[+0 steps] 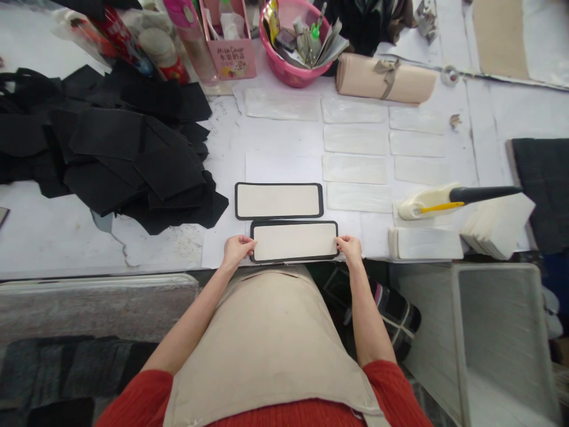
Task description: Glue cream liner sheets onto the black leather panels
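Close to the table's front edge lies a cream rectangular panel [296, 241] framed by a black border with rounded corners. My left hand [239, 249] pinches its left end between thumb and fingers. At the opposite end my right hand [349, 248] grips the panel's right edge the same way. Just behind it, a second cream panel [278, 201] with a black border lies flat, with more black showing along its right side. Whether other pieces lie beneath the held panel is hidden.
A heap of black pieces [133, 142] covers the left. Translucent white strips [354, 139] lie in rows behind. At right are a yellow-handled brush [440, 207], a stack of cream pieces [427, 244] and a grey bin [498, 268]. A pink basin [291, 74] stands at the back.
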`<state>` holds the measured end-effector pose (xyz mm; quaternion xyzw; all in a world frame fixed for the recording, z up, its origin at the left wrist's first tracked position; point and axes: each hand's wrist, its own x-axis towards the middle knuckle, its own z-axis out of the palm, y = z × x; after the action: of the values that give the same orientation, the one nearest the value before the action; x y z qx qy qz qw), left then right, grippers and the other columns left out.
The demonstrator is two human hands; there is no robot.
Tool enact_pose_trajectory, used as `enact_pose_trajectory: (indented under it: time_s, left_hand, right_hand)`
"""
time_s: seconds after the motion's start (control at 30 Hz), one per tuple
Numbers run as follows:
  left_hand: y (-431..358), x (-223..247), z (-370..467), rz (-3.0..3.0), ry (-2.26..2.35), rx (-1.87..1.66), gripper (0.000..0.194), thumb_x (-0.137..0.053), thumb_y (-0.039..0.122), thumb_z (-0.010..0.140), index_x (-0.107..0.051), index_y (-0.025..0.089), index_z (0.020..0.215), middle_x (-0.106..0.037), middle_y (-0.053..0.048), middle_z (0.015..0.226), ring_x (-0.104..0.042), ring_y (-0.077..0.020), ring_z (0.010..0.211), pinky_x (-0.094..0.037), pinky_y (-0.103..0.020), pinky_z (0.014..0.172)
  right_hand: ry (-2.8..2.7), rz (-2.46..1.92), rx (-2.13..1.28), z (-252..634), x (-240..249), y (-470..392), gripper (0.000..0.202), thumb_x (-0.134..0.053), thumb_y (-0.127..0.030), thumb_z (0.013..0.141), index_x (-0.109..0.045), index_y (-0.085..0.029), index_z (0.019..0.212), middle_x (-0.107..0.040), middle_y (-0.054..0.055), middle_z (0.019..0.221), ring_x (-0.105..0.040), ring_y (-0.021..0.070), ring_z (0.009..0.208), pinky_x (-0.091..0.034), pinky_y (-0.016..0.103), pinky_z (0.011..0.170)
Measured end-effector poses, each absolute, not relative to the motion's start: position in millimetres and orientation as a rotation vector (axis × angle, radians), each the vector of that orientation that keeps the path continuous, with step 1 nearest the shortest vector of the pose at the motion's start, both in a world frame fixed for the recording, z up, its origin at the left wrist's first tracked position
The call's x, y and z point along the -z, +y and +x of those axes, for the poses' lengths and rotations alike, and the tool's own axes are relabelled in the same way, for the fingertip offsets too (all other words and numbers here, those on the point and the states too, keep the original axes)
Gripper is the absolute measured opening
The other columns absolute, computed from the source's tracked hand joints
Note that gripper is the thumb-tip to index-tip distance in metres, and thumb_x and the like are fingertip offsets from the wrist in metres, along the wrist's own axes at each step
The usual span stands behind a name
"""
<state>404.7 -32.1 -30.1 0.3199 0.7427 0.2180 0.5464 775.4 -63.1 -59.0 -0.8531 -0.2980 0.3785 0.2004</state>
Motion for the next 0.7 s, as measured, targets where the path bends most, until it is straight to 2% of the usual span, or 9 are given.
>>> enact_pose_trajectory:
  time_s: [0.7]
  left_hand:
    - [-30.9, 20.9, 407.2, 0.761, 1.766, -0.499, 0.021, -0.073, 0.031, 0.056, -0.062, 0.015, 0.064, -0.062, -0.001, 0.051, -0.059, -0.0128, 0.044, -0.033, -0.019, 0.038]
  right_hand:
    - [-0.719, -2.252, -1.122, 772.2, 52.5, -62.7, 0.019, -0.062, -0.035, 0.059, -0.063, -0.016, 0.065, -0.06, -0.001, 0.053, -0.059, 0.0138, 0.053, -0.045, 0.022, 0.052]
